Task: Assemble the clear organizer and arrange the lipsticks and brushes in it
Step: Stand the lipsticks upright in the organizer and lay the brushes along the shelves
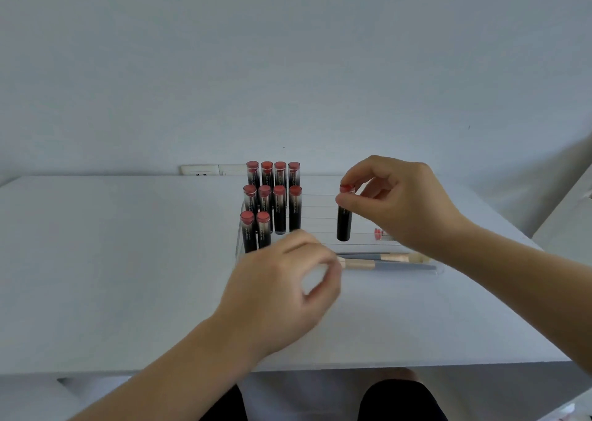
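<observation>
The clear organizer (320, 215) holds ten upright lipsticks (272, 196) in its left compartments, and two brushes (384, 260) lie in its front tray. Above its right side, the right hand (400, 202) pinches another lipstick (344, 215) upright by its cap. In front of the organizer, the left hand (282, 292), blurred, curls loosely, holding nothing

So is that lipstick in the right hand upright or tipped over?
Upright. The lipstick hangs vertically, red cap up, pinched near its top by the right hand above the clear organizer.
</observation>
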The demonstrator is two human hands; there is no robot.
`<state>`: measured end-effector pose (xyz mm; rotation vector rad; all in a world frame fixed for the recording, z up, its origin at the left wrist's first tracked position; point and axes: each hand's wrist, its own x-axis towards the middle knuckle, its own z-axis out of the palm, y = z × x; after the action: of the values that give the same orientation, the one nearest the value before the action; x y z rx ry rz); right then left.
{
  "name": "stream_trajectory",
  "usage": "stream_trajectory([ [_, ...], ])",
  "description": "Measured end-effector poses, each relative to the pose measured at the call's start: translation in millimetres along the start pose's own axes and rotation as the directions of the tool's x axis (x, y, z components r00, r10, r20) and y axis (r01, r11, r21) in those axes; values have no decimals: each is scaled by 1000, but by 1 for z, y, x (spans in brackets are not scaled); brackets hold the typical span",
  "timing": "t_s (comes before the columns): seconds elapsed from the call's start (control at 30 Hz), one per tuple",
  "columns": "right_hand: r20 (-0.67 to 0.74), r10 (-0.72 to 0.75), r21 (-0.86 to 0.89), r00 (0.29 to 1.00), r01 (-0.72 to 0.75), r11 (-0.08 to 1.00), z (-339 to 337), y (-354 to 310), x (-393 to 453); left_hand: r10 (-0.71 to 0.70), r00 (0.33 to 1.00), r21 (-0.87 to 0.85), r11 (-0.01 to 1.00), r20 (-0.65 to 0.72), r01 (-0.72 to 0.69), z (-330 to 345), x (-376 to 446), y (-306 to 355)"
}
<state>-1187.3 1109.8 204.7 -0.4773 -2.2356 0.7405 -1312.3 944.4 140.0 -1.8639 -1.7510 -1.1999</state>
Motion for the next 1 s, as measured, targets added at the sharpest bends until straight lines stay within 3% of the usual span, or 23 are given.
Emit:
stream_trajectory([
  [0.1, -51, -129, -26, 990, 127, 992, 25, -3, -3, 2, 975, 21, 1000, -224, 3, -27, -5, -31],
  [0.2, -82, -177, 10, 981, 178, 984, 51, -4, -6, -147, 942, 19, 987, -303, 160, -47, -9, -64],
  [0.27, -81, -183, 6, 980, 184, 983, 66, -2, -8, -349, 914, -56, 937, -207, 345, -55, -9, -80],
  [0.33, -81, -214, -26, 973, 213, 977, 77, 0, -10, -512, 858, -111, 852, 39, 512, -58, -6, -96],
  [0.43, -93, -228, -36, 969, 225, 974, 85, 4, -10, -533, 742, -93, 784, 407, 614, -57, 4, -117],
  [0.5, -104, -221, -41, 970, 218, 975, 88, 7, -10, -498, 688, -72, 781, 529, 621, -51, 11, -125],
  [0.57, -106, -216, -37, 971, 213, 976, 92, 8, -9, -463, 666, -110, 768, 585, 631, -43, 16, -130],
  [0.7, -96, -246, -43, 964, 243, 969, 97, 7, -9, -403, 690, -211, 753, 601, 623, -34, 16, -141],
  [1.0, -72, -261, -112, 963, 252, 961, 98, 9, -17, -373, 709, -212, 779, 599, 590, -31, 12, -144],
])
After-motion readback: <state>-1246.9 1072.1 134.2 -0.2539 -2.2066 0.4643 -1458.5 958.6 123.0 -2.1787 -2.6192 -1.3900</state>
